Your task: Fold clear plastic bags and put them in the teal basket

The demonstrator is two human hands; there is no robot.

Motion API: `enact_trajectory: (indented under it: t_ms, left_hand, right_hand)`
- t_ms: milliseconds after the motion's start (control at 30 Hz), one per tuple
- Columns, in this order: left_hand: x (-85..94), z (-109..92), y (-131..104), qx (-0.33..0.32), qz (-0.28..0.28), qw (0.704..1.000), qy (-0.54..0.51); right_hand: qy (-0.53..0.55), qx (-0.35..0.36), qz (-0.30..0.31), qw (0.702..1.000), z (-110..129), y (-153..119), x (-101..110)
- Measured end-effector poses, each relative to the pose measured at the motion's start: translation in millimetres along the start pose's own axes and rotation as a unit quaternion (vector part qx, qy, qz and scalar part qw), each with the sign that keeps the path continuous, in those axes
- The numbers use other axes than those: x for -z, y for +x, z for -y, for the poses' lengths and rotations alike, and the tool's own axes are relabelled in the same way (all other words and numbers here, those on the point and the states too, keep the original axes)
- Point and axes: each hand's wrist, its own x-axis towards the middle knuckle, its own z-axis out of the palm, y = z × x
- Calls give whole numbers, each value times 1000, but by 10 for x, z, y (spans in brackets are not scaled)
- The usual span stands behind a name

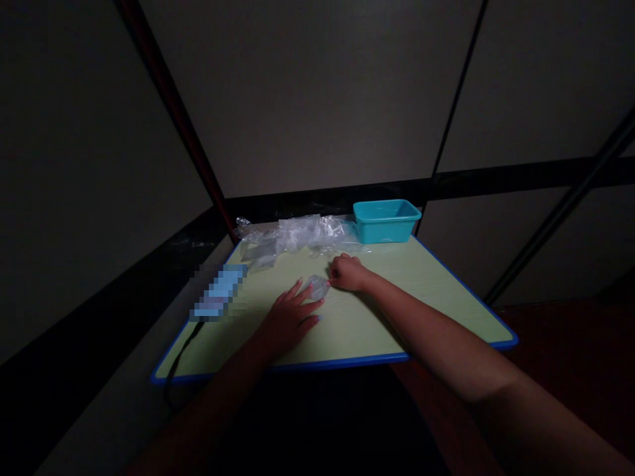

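Observation:
A small whitish, see-through piece (pixel 318 288) lies flat on the light green table between my two hands. My left hand (pixel 292 317) rests on the table with its fingers spread, some fingertips on the left part of the piece. At the piece's right edge, my right hand (pixel 347 272) is closed, its thumb and finger pinched together on that edge. Behind both hands, clear plastic bags (pixel 297 233) lie in a loose heap along the back of the table.
A turquoise basin (pixel 384 228) stands at the back right of the table (pixel 377 330), which has a blue rim. A pixelated, bluish flat object (pixel 219 292) lies at the left edge, with a dark cord (pixel 181 354) hanging down. Dark panels rise behind.

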Motion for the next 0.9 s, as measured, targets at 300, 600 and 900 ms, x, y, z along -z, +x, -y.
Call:
enact_trajectory:
  t_ms: [300, 600, 900]
  left_hand:
    - [24, -15, -21, -1, -39, 999, 3]
    - [35, 1, -17, 26, -9, 1000, 2]
    - [182, 371, 220, -34, -46, 994, -98]
  right_hand:
    - [39, -22, -22, 999, -25, 18, -45]
    - [53, -21, -12, 998, -52, 34, -49]
    - [27, -47, -59, 997, -73, 55, -93]
